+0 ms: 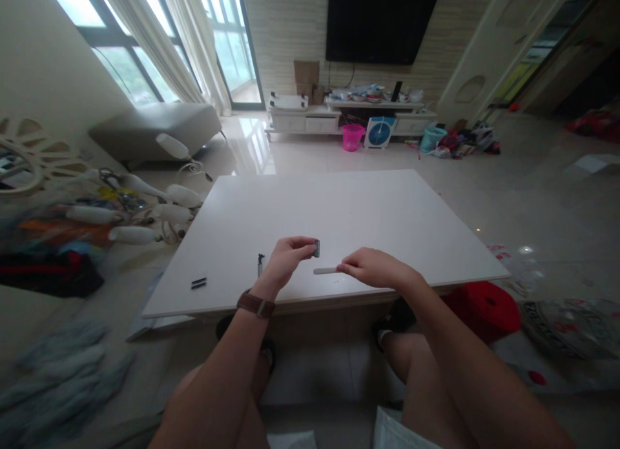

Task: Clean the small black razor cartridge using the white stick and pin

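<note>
Between the thumb and fingers of my left hand (289, 254) is a small flat rectangular piece (316, 248), dark with green on it, its kind too small to make out. My right hand (365, 265) is closed on the right end of a thin flat grey stick (325, 271), rounded at its tip, much like a nail file. The stick points left, just below the small piece and apart from it. Beside my left wrist lies a slim black and silver tool (260, 263), partly hidden by the forearm. Two short black bars (198, 283) lie farther left.
Both hands are over a white table (339, 203), its near edge just in front of my knees. A lamp with several white shades (179, 195) stands at the table's left. A red roll (487, 310) is by the near right edge. Beyond stands a low cabinet (290, 121).
</note>
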`<state>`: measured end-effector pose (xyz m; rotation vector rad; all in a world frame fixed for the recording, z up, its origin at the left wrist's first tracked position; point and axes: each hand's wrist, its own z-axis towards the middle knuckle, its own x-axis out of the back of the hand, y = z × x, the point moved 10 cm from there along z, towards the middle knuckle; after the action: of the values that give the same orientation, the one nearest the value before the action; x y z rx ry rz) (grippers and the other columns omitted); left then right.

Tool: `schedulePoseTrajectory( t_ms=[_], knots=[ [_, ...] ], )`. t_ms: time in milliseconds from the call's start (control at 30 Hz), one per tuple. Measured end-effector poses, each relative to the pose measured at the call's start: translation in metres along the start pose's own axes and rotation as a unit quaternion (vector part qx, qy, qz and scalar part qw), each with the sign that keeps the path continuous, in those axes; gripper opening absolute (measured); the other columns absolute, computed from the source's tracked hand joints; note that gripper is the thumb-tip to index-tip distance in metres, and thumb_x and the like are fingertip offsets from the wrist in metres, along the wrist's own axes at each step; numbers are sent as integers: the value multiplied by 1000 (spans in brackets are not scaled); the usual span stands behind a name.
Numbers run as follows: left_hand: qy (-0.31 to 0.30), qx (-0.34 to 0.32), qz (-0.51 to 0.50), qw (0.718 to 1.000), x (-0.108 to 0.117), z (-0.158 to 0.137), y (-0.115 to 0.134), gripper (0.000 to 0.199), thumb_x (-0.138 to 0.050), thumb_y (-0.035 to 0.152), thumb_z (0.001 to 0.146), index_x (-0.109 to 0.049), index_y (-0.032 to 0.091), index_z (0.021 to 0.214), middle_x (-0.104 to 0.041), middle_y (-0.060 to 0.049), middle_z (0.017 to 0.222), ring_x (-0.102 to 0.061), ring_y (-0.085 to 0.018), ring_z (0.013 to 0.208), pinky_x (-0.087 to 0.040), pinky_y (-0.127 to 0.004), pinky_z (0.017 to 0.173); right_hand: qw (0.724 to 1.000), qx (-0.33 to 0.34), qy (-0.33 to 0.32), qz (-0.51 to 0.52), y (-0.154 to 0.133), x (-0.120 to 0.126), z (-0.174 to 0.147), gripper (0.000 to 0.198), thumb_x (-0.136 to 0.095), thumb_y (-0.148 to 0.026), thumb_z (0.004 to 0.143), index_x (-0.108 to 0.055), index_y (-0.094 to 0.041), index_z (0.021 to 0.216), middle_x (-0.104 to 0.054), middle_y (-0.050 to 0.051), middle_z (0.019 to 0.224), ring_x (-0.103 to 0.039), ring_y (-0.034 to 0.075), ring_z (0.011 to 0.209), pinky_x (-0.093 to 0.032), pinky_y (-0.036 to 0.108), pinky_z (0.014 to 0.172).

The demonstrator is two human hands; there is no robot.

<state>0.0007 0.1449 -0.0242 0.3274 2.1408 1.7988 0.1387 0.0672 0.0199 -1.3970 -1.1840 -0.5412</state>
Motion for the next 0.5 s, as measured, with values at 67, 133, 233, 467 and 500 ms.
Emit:
schedulePoseTrajectory(
  t_ms=[67, 133, 233, 467, 500],
  knots=[
    [-6, 2, 3, 1000, -2, 0, 0, 23, -79, 28, 66, -77, 15, 85, -73, -8, 80, -62, -17, 74, -47, -32, 74, 999, 0, 36, -4, -1, 7, 0, 46, -38, -48, 99, -68, -19, 79, -66, 4, 72, -50, 14, 62, -28, 27, 58],
    [-13, 3, 8, 1000, -3, 0, 0, 24, -79, 29, 67, -78, 15, 87, -73, -8, 80, -62, -17, 74, -47, -32, 74, 995, -24, 93, -17, 4, 20, -2, 48, -35, -47, 100, -67, -19, 79, -65, 4, 70, -49, 14, 62, -27, 27, 58],
    [-10, 0, 1, 1000, -2, -1, 0, 23, -79, 28, 66, -78, 15, 85, -73, -7, 80, -61, -17, 74, -47, -32, 74, 998, -22, 51, 2, 6, 15, -2, 47, -39, -48, 98, -66, -18, 74, -63, 3, 67, -47, 13, 59, -26, 27, 57],
    [-18, 6, -18, 1000, -2, -1, 0, 24, -79, 28, 67, -77, 15, 87, -73, -8, 81, -61, -16, 74, -47, -32, 76, 991, -36, 127, 9, 17, 31, -5, 48, -36, -48, 99, -64, -18, 75, -62, 3, 67, -48, 14, 61, -27, 27, 58],
    [-18, 6, -26, 1000, -2, -1, 1, 24, -80, 28, 66, -77, 15, 87, -73, -8, 81, -61, -16, 75, -47, -32, 76, 995, -39, 92, 3, 18, 23, -4, 46, -40, -49, 97, -65, -18, 74, -63, 3, 68, -48, 14, 60, -27, 27, 57]
  ],
)
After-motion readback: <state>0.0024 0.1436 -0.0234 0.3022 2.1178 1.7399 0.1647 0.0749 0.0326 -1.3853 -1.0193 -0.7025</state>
